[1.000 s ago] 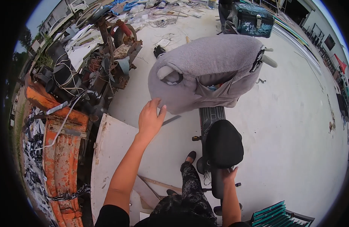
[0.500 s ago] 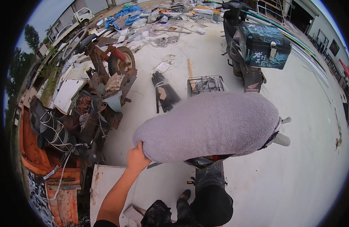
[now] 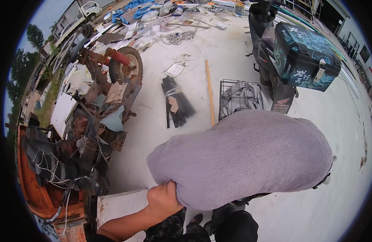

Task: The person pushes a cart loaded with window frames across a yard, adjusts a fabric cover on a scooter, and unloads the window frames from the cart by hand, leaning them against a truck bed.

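A bulky grey fleecy cover point(image 3: 242, 157) stretches across the middle, rounded at its right end. It lies over the front of a scooter, mostly hidden beneath. Past the cover's right end a small pale part point(image 3: 327, 180) pokes out. My left hand point(image 3: 165, 198) is closed on the cover's lower left edge, fingers curled into the fabric. My right hand is not in view; it may be behind the cover. Below, the black rounded seat point(image 3: 236, 226) shows beside my dark patterned trousers point(image 3: 168, 226).
A wire basket point(image 3: 240, 99) with grey cloth inside adjoins a parked black scooter point(image 3: 263, 48) carrying a patterned box point(image 3: 304, 60). On the concrete lie a wooden stick point(image 3: 210, 92) and a bundle of black strips point(image 3: 176, 103). Rusty vehicle parts point(image 3: 101, 109) and an orange metal body point(image 3: 35, 187) stand left.
My left hand, holding the cover's edge, has moved right and nearer. The cover has shifted right and nearer in the picture, and the view has also moved.
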The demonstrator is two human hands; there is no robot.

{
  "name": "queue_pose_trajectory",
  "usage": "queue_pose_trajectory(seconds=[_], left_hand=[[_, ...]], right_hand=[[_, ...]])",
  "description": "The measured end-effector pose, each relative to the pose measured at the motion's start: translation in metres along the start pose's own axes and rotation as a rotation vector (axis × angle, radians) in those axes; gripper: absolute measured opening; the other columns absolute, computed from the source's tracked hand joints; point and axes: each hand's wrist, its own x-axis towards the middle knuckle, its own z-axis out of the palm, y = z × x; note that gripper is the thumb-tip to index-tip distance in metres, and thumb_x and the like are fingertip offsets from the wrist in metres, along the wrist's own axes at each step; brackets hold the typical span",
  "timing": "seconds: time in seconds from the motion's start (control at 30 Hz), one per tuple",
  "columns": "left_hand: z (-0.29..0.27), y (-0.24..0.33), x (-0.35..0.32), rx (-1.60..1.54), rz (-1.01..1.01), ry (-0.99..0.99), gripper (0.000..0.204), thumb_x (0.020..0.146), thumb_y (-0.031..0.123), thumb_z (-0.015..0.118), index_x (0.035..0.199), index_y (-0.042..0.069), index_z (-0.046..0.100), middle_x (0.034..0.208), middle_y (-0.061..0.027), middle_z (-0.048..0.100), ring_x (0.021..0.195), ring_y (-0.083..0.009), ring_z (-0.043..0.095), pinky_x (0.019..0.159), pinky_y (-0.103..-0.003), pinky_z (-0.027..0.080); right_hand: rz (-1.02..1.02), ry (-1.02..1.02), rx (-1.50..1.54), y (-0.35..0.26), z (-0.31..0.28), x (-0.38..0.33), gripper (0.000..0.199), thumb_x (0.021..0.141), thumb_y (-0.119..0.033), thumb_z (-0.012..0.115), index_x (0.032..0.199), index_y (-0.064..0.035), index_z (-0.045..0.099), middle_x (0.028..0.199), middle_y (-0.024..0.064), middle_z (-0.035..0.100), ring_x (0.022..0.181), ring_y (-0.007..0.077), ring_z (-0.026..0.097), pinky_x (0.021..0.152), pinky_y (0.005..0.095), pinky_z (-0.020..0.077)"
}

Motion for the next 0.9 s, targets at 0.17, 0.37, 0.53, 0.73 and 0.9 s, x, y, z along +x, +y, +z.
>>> queue_pose_trajectory(seconds=[0.17, 0.37, 0.53, 0.73, 0.9], left_hand=[[0.007, -0.008, 0.061, 0.024, 0.078, 0.042, 0.043, 0.049, 0.021, 0.069, 0.08, -0.005, 0.054, 0.054, -0.0083, 0.046, 0.042, -0.0238, 0.047, 0.038, -0.033, 0.037], [0.039, -0.024, 0.134, 0.046, 0.071, 0.12, 0.06, 0.045, 0.024, 0.076, 0.092, -0.008, 0.055, 0.056, -0.01, 0.049, 0.044, -0.0262, 0.05, 0.041, -0.035, 0.04], [0.056, -0.063, 0.197, 0.071, 0.031, 0.178, 0.063, 0.049, 0.025, 0.077, 0.096, -0.009, 0.055, 0.057, -0.016, 0.053, 0.049, -0.0343, 0.055, 0.045, -0.041, 0.044], [0.048, -0.143, 0.306, 0.167, 0.065, 0.244, 0.063, 0.052, 0.024, 0.079, 0.103, -0.004, 0.055, 0.067, -0.0214, 0.058, 0.062, -0.0402, 0.059, 0.055, -0.045, 0.047], [0.028, -0.241, 0.401, 0.258, 0.151, 0.223, 0.066, 0.055, 0.021, 0.078, 0.112, -0.001, 0.055, 0.078, -0.0242, 0.061, 0.075, -0.0413, 0.06, 0.065, -0.044, 0.048]], right_hand=[[-0.015, 0.043, 0.004, -0.011, 0.024, -0.002, 0.054, 0.095, -0.045, 0.029, 0.133, -0.0101, 0.045, 0.134, 0.0116, 0.048, 0.12, 0.0289, 0.049, 0.099, 0.0441, 0.0429], [-0.045, 0.078, 0.057, -0.021, 0.049, -0.004, 0.053, 0.095, -0.043, 0.03, 0.133, -0.0095, 0.046, 0.133, 0.0113, 0.049, 0.119, 0.0288, 0.051, 0.098, 0.0436, 0.0436], [-0.064, 0.044, 0.125, -0.014, 0.073, -0.005, 0.053, 0.095, -0.042, 0.03, 0.132, -0.0089, 0.046, 0.132, 0.0112, 0.05, 0.118, 0.0287, 0.052, 0.098, 0.0431, 0.0441], [-0.075, -0.003, 0.238, 0.013, 0.122, -0.005, 0.052, 0.095, -0.041, 0.03, 0.132, -0.0082, 0.046, 0.131, 0.011, 0.051, 0.116, 0.0286, 0.053, 0.097, 0.0426, 0.0448], [-0.052, -0.036, 0.358, 0.04, 0.182, -0.003, 0.052, 0.095, -0.04, 0.03, 0.132, -0.0078, 0.046, 0.13, 0.0108, 0.052, 0.116, 0.0285, 0.054, 0.097, 0.0423, 0.0453]])
